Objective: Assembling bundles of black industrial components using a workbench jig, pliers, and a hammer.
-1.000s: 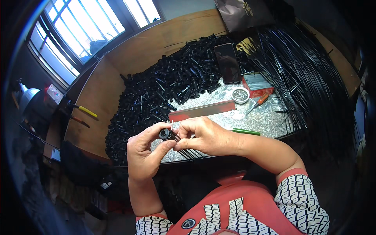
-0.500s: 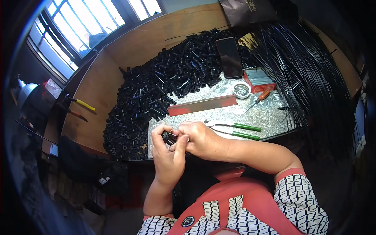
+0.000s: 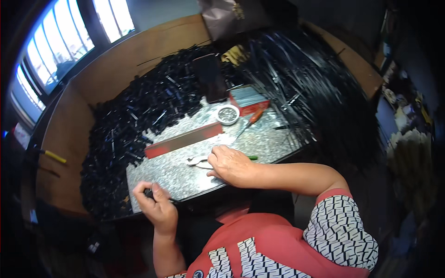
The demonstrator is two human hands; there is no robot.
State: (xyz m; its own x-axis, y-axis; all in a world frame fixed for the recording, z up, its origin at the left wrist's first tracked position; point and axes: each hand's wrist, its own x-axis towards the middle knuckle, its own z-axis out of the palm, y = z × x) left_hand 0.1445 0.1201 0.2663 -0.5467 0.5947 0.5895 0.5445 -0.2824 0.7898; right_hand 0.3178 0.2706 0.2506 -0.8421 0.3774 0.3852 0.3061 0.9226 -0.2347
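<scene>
My left hand [image 3: 156, 207] is at the front edge of the speckled work surface, its fingers curled around small black pieces [image 3: 149, 193] that show only in part. Farther right, my right hand [image 3: 231, 167] lies over a pair of green-handled pliers [image 3: 199, 162]. Their metal jaws point left past my fingers, and one green handle end [image 3: 252, 158] shows beyond my knuckles. My right fingers bend downward, with their tips hidden; whether they grip the pliers does not show.
A long red-sided bar [image 3: 183, 140] lies behind the pliers. Beyond it are a white dish of small metal bits [image 3: 227, 114], an orange-handled screwdriver [image 3: 254, 118], a red box [image 3: 250, 101] and a phone [image 3: 209, 76]. Black tubular parts [image 3: 134, 111] heap left; black strands [image 3: 315, 88] spread right.
My hands have parted: the right has moved off rightward onto the pliers, while the left keeps the black pieces. The whole view has shifted, so the table appears farther left and lower.
</scene>
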